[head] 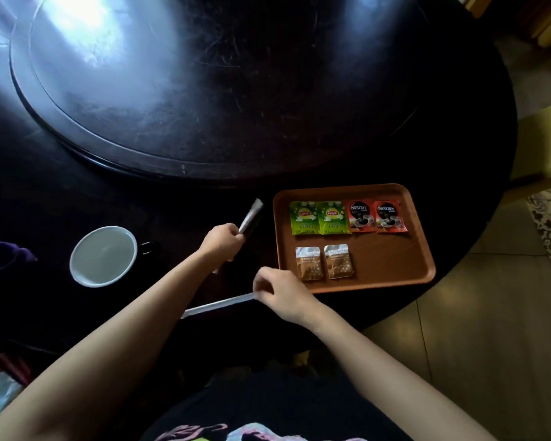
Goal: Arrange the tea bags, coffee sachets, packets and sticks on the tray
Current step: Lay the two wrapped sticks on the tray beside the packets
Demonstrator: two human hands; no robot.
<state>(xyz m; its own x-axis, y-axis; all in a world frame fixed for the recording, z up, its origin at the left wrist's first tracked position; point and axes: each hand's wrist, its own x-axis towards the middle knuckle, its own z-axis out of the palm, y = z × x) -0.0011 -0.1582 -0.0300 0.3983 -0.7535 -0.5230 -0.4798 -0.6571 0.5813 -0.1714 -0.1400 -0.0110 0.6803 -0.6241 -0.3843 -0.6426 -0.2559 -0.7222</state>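
An orange-brown tray [392, 268] lies on the dark round table at the right. In its back row sit two green Lipton tea bags [318, 217] and two red Nescafe sachets [377, 216]. Two small brown-and-white packets [325, 261] lie side by side in the front left of the tray. My left hand [220, 240] is left of the tray, closed on a dark and silver stick [251, 216] that points up and away. My right hand [275, 291] pinches the end of a long white stick [218, 305] lying on the table near the tray's front left corner.
A dark mug with a white inside [104, 256] stands left of my left hand. A large raised turntable [172, 90] fills the table's middle. Purple cloth [4, 256] lies at the left edge. A yellow chair [544, 144] and tiled floor are on the right.
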